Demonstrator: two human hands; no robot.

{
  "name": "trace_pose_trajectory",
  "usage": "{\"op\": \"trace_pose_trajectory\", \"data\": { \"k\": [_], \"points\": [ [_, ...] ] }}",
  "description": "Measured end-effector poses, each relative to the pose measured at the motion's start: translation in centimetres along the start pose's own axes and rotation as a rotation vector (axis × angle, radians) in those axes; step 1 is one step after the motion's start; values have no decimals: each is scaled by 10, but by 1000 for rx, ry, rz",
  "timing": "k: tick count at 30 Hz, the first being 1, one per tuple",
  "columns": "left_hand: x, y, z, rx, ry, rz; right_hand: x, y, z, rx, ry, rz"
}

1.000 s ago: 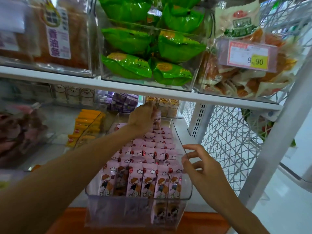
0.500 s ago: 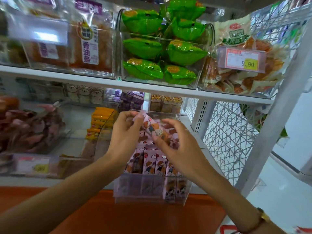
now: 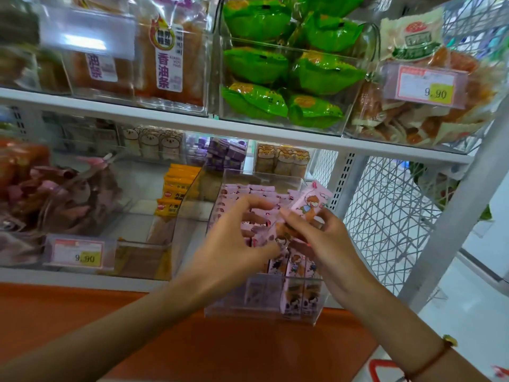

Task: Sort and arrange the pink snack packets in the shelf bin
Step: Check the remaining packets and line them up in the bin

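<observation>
A clear plastic shelf bin (image 3: 264, 312) sits on the lower shelf, filled with several pink snack packets (image 3: 249, 191) printed with a cartoon child. Both hands hover over the bin's middle. My right hand (image 3: 319, 238) pinches one pink packet (image 3: 309, 202) that sticks up and tilts to the right. My left hand (image 3: 234, 235) has its fingers curled on the lower end of a pink packet (image 3: 268, 235); whether it is the same packet is unclear. The hands hide the bin's middle rows.
Yellow-orange packets (image 3: 176, 186) fill the bin to the left. A price tag (image 3: 82, 255) reads 9.90. Green packets (image 3: 275, 64) sit in a bin on the upper shelf. A white wire mesh panel (image 3: 385, 216) closes the right side. An orange ledge (image 3: 137, 326) runs below.
The left hand drew back from the far end of the bin with a packet. Both hands met over the bin; the packet now tilts up toward the right.
</observation>
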State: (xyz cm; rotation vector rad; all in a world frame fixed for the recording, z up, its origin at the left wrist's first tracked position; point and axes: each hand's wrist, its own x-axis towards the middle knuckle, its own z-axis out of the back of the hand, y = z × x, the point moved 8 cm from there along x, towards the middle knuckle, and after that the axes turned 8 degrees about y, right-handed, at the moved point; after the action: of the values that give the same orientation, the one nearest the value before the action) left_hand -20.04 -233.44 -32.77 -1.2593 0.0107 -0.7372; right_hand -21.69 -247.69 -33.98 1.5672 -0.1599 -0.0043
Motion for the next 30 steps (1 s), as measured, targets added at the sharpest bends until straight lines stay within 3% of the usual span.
{"op": "trace_pose_trajectory", "data": {
  "k": [4,9,11,15,19,23,27,30],
  "points": [
    [-1,-16,-2,253,-81,-113,0,3,-3,-38,16,35],
    [5,-16,0,256,-57,-89,1,12,-4,153,151,70],
    [7,-12,-4,288,-7,-66,0,11,2,137,119,81],
    [6,-17,-2,373,-72,-137,-3,12,13,-2,-41,136],
    [7,-22,-2,372,-93,-185,-5,17,9,-84,-52,190],
    [14,-15,0,112,-36,-84,-4,20,8,-74,6,174],
    [14,7,-11,-305,116,264,-3,15,16,-79,-11,102],
    [8,19,-19,-465,167,462,-1,11,16,-88,-25,82]
  ]
}}
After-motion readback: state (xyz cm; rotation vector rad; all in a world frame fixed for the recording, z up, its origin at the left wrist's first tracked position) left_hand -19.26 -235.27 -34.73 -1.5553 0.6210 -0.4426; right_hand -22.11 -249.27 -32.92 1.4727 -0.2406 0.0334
